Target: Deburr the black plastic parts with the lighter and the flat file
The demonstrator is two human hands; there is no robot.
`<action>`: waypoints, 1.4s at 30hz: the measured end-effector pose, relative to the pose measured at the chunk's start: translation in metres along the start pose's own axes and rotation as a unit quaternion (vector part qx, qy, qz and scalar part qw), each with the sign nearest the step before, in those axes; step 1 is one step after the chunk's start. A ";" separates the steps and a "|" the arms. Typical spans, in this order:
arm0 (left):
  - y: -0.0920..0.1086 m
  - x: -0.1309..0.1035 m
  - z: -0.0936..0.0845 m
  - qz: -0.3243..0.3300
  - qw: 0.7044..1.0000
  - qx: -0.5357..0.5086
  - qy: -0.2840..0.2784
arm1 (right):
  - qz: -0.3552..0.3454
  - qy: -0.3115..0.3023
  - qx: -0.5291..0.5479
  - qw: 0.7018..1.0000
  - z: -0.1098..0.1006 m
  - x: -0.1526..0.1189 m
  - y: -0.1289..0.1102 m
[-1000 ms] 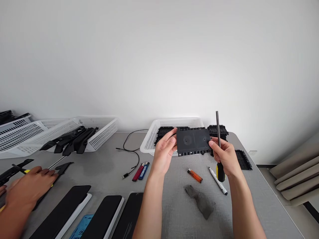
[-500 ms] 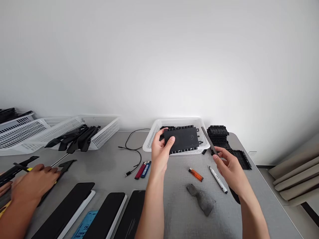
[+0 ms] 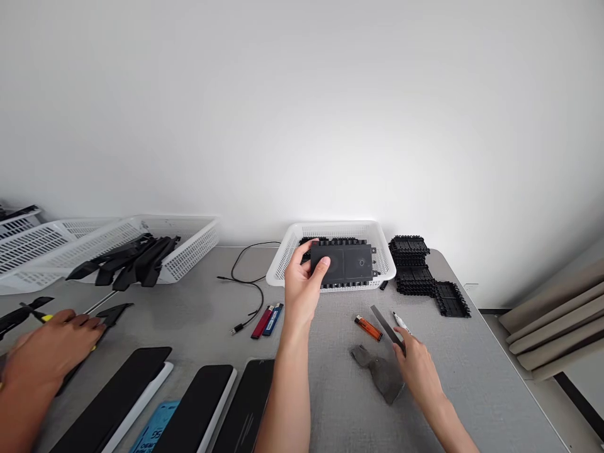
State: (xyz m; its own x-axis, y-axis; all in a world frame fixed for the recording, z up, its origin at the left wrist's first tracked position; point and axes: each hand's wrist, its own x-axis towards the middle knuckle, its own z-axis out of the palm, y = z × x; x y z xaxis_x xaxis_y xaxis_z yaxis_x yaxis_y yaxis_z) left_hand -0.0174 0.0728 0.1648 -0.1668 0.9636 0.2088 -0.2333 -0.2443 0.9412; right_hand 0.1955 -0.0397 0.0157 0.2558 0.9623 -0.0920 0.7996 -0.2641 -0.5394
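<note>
My left hand [image 3: 302, 286] is closed on a flat black plastic panel [image 3: 348, 264] with knobbed long edges and small tabs at its right end. Its thumb lies across the panel's face, above the front of a white basket [image 3: 279, 255]. Low over the table's right part, my right hand [image 3: 416, 365] grips a flat file [image 3: 383, 319], its grey blade pointing away to the upper left. A white marker [image 3: 400, 322] lies just beyond that hand. Left of the file are an orange lighter [image 3: 369, 328] and a crumpled grey cloth [image 3: 384, 377].
Black panels [image 3: 415, 277] are stacked at the back right. A cable [image 3: 257, 296] and two lighters [image 3: 267, 321] lie left of centre. Phones [image 3: 198, 409] line the front. At left, another person's hand [image 3: 56, 349] works beside white baskets [image 3: 198, 248] with black parts.
My right hand has come down and left with the file, from beside the stacked panels to near the marker. My left hand still holds the panel, tilted slightly differently.
</note>
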 end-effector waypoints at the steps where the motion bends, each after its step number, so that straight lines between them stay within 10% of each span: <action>1: 0.000 0.000 0.000 0.002 1.000 0.001 -0.004 | -0.003 -0.001 -0.012 1.000 0.004 0.001 0.000; 42: 0.000 -0.006 0.002 0.002 0.998 0.011 -0.063 | -0.059 0.042 -0.341 0.937 0.032 0.000 -0.004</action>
State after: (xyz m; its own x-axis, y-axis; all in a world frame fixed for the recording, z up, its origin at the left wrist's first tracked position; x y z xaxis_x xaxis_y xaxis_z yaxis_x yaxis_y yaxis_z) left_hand -0.0149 0.0675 0.1644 -0.0455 0.9689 0.2432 -0.2122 -0.2472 0.9454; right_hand 0.1752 -0.0366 -0.0090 0.1635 0.9864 0.0169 0.9789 -0.1643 0.1212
